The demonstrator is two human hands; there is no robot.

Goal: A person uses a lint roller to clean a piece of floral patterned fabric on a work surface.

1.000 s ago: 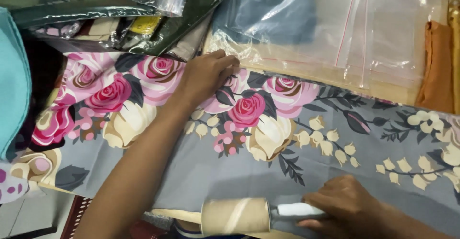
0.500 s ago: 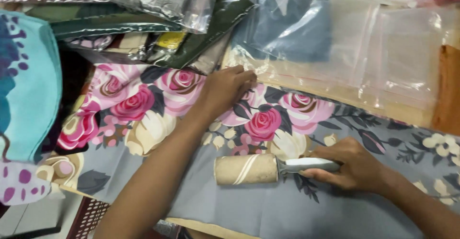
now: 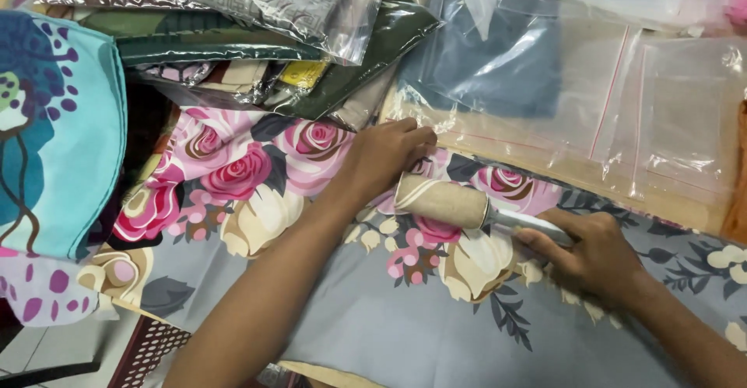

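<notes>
A grey cloth printed with pink and cream roses lies spread flat across the table. My left hand presses down on its far edge, palm flat, fingers together. My right hand grips the white handle of a lint roller. The roller's beige drum lies on the cloth right beside my left hand's fingers, near the far edge.
Clear plastic bags with folded fabric lie behind the cloth. Packaged dark green and patterned fabrics are piled at the back left. A teal cushion cover sits at the left. A brown lattice basket shows below the table edge.
My right hand has pushed the lint roller across the cloth, from the near edge up to the far edge beside my left hand. The left hand has stayed pressed on the cloth.
</notes>
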